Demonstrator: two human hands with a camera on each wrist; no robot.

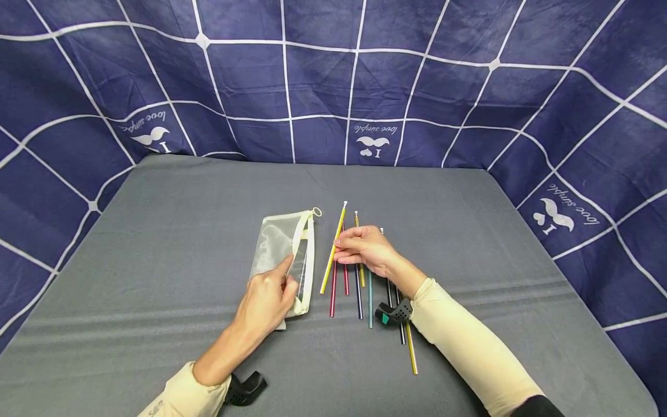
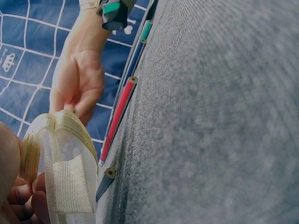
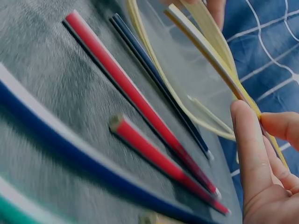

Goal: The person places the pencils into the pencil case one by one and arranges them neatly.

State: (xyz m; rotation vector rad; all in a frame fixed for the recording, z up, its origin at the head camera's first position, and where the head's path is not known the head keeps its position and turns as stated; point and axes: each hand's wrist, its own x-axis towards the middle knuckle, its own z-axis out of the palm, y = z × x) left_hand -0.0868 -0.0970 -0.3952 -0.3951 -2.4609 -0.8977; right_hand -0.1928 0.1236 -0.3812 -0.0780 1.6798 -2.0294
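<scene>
A pale, see-through zip pouch (image 1: 272,237) with cream trim lies in the middle of the table, its zip side gaping toward the right. My left hand (image 1: 268,292) grips the pouch's edge, the index finger extended along the opening. In the left wrist view the raised zip edge (image 2: 74,123) stands beside the curled fingers (image 2: 21,198). Just right of the pouch, my right hand (image 1: 367,249) pinches a yellow pencil (image 1: 327,275) between thumb and fingers. The right wrist view has this pencil (image 3: 205,49) slanting across the pouch's cream edge.
Under and beside the right hand lie red pencils (image 1: 333,295), a blue pencil (image 1: 359,298), a green pencil (image 1: 370,301) and several others, including a yellow one (image 1: 411,350). A dark pencil (image 3: 159,84) overlaps the pouch's edge. Blue gridded cloth (image 1: 323,81) hangs behind the grey table (image 1: 172,249).
</scene>
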